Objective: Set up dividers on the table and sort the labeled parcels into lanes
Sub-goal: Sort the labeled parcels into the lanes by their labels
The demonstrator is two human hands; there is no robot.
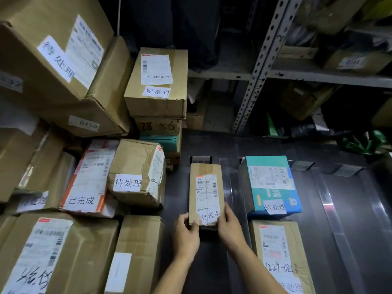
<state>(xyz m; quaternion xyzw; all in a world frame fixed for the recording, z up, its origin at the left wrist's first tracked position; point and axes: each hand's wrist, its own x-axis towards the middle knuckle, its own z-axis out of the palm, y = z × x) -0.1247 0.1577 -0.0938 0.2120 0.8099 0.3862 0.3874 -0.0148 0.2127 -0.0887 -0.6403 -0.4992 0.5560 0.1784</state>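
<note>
A dark surface (297, 240) carries a teal parcel (272, 187) to the right of the fingers. Ahead of the fingers lies a narrow brown parcel (206, 194); left hand (186, 234) and right hand (230, 227) grip its near end, fingers curled over its edges.

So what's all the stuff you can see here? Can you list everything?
Held parcel: one, brown, left lane on the table.
Teal parcel: one, teal, next lane to the right.
Near parcel: one, brown, same lane, in front of the teal one.
Clear dividers: at least two, see-through, upright between lanes.
Table: one, dark.
Stacked parcels: many, mostly brown, piled left.
Shelving: grey metal, behind.
Left hand: grips the held parcel's near corner.
Right hand: grips its other corner.
</note>
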